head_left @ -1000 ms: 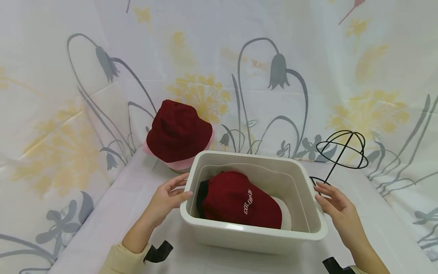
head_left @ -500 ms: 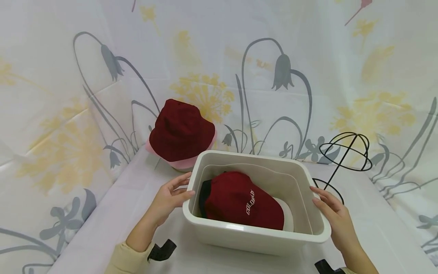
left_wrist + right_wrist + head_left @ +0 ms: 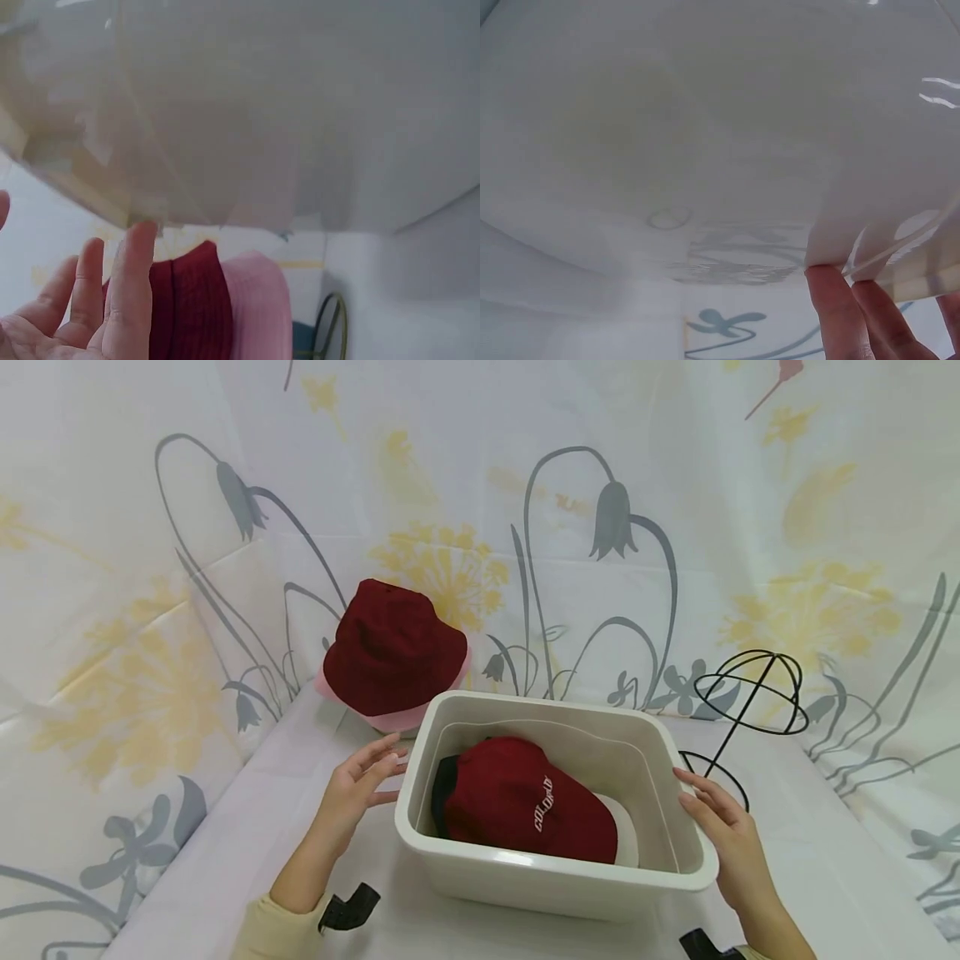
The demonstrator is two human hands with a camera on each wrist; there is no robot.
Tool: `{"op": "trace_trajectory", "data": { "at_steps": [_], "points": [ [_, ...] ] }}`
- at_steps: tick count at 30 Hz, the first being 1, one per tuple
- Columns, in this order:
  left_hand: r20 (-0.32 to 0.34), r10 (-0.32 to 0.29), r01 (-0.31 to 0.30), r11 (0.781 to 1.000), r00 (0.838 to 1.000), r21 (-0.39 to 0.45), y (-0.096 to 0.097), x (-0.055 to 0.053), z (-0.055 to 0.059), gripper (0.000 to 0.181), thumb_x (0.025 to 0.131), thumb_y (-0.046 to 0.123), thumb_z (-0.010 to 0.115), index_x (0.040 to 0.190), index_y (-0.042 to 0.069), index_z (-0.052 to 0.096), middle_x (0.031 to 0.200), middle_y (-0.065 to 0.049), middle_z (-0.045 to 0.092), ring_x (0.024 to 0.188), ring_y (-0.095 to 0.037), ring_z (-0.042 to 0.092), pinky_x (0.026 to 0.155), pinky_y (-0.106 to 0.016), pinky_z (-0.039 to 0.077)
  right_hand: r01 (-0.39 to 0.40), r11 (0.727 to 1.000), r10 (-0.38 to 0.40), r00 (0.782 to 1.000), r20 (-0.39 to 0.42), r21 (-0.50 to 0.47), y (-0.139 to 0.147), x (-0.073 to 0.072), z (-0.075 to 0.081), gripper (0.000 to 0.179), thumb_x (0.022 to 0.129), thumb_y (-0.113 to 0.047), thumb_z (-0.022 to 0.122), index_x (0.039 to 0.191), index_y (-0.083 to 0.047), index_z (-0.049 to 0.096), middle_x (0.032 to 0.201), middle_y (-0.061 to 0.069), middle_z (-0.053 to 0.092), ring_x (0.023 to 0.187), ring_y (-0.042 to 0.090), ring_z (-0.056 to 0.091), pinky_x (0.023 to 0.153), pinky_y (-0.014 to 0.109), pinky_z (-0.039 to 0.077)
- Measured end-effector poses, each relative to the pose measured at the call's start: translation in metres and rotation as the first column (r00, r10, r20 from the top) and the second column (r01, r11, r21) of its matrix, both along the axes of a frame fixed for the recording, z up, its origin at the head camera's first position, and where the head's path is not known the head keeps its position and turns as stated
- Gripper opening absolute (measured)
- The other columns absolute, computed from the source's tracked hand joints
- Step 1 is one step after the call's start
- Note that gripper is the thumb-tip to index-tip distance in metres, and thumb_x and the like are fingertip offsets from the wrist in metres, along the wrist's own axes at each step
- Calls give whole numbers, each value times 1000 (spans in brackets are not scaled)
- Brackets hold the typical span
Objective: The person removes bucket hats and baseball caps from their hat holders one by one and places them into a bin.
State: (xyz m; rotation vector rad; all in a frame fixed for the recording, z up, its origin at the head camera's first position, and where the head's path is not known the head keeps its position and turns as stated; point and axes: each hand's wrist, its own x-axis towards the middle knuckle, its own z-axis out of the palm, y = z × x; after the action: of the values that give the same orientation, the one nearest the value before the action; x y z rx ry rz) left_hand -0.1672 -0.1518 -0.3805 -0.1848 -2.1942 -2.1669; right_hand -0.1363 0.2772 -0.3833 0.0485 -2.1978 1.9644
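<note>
A white plastic bin stands on the white-covered table in front of me. Inside it lies a dark red baseball cap with white lettering and a cream brim. My left hand is beside the bin's left end, fingers spread and extended, with nothing in its grasp. In the left wrist view its fingertips come up right by the bin's lower edge. At the opposite end, my right hand touches the rim with its fingers extended. The right wrist view shows fingertips against the outer wall.
Behind the bin on the left, a dark red bucket hat sits on top of a pink hat. A black wire hat stand stands at the back right. Floral fabric hangs close behind the table.
My left hand has drawn slightly left off the bin's rim and its fingers have spread. My right hand has come inward onto the right rim. The bin and cap have stayed put.
</note>
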Motion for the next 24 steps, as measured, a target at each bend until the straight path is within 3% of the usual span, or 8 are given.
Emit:
{"op": "trace_trajectory", "data": {
  "at_steps": [6, 9, 13, 21, 24],
  "points": [
    [-147, 99, -112, 990, 984, -89, -10, -13, 0, 45, 87, 13, 66, 128, 2, 51, 117, -17, 56, 97, -12, 59, 74, -30, 53, 15, 1000, -15, 1000, 15, 3, 0, 0, 0, 33, 95, -16, 54, 128, -12, 56, 106, -12, 59, 88, 7, 60, 65, 28, 52],
    [-216, 162, -199, 966, 963, -162, -15, -21, -2, 44, 84, 14, 70, 125, 3, 55, 113, -12, 59, 96, -13, 60, 73, -25, 52, 21, 1000, -21, 1000, 22, 12, 0, 0, 1, 34, 95, -17, 54, 129, -12, 55, 106, -12, 59, 88, 7, 60, 65, 27, 52],
    [-284, 235, -308, 918, 930, -249, -21, -33, -3, 43, 83, 17, 72, 122, 5, 57, 110, -10, 63, 97, -17, 60, 72, -18, 48, 25, 1000, -25, 999, 22, 14, -2, 0, 1, 35, 95, -17, 54, 129, -12, 55, 106, -11, 58, 89, 7, 60, 66, 27, 52],
    [-395, 304, -414, 881, 867, -230, -30, -53, 2, 42, 80, 12, 74, 118, 0, 59, 108, -17, 62, 97, -25, 60, 70, -11, 45, 31, 999, -32, 999, 26, 34, -2, 0, 1, 35, 96, -19, 53, 130, -12, 55, 106, -12, 58, 90, 7, 59, 66, 28, 52],
    [-428, 327, -452, 862, 843, -232, -33, -59, 6, 40, 80, 14, 74, 115, -1, 60, 107, -16, 63, 95, -23, 60, 72, -17, 48, 33, 999, -33, 999, 25, 30, -1, 0, 1, 35, 96, -18, 53, 130, -12, 54, 107, -13, 58, 90, 6, 59, 66, 27, 52]
  ]
}}
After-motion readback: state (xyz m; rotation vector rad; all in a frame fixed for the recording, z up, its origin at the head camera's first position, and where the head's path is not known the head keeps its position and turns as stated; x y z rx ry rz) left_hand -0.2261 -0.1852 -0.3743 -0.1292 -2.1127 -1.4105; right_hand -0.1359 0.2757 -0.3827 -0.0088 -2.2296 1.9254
